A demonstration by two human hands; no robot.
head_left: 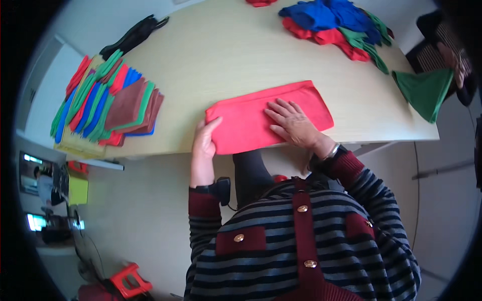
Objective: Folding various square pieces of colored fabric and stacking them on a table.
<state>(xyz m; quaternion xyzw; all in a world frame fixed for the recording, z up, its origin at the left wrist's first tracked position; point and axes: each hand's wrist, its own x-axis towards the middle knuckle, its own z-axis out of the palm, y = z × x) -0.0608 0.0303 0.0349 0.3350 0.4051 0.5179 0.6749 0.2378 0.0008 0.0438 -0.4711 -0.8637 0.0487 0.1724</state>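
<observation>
A red cloth [241, 133], folded into a long rectangle, lies near the table's front edge, directly before me. My left hand [204, 139] grips its left end, thumb on top and the fingers hidden underneath or behind the edge. Flat on the cloth's right half rests my right hand [292, 123], fingers stretched out and a little apart. The fold line runs along the cloth's far side.
Folded cloths in several colours [125, 105] are stacked at the left. A loose heap of blue, red and green cloths [326, 22] lies far right. At right, another person's hand [458, 70] holds a green cloth [424, 93]. A black bag [133, 36] lies far left.
</observation>
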